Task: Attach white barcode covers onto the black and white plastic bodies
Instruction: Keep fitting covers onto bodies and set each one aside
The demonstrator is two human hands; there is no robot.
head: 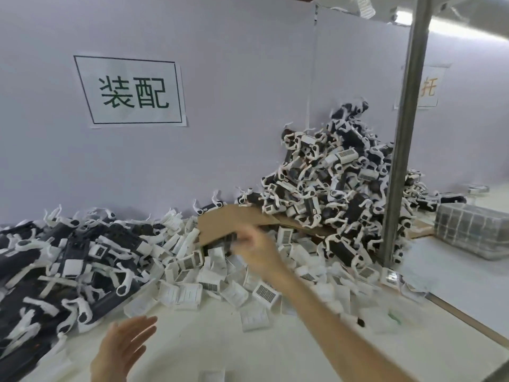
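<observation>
Left hand [124,350]: held open above the near edge of the table [192,343], fingers straight and spread, nothing gripped.
Right arm [330,312]: stretched from the lower right toward the table's middle, forearm bare.
Right hand [257,250]: blurred; its grip cannot be told.

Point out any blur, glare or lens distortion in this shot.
Head view: the right hand is smeared by motion, its grip unreadable; the left hand is slightly soft; the wall sign is sharp; the ceiling light blows out; the metal pole leans from wide-angle distortion.
</observation>
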